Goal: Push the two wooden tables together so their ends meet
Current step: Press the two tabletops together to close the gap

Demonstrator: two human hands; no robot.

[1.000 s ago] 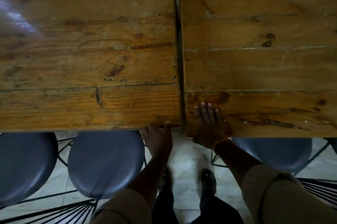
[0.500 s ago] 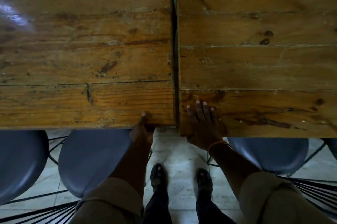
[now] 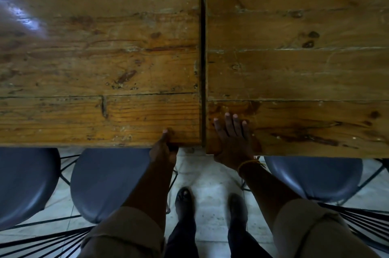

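Two plank-topped wooden tables stand end to end, the left table [image 3: 94,58] and the right table [image 3: 305,68], with a narrow dark gap running between their ends. The right table's near edge sits slightly closer to me than the left one's. My left hand [image 3: 164,148] grips the left table's near edge close to its corner, thumb on top, fingers hidden underneath. My right hand [image 3: 231,140] lies flat on the right table's near corner, fingers spread on the wood.
Grey round stools on black wire frames stand under the near edges: two at the left [image 3: 105,182] [image 3: 23,184], one at the right [image 3: 315,177]. My feet [image 3: 185,201] stand on pale tiled floor between them. A wooden wall runs behind the tables.
My left hand moved from below the corner gap leftward onto the left table's near edge, thumb now on top. The right hand stays flat. The gap looks about as narrow as before.
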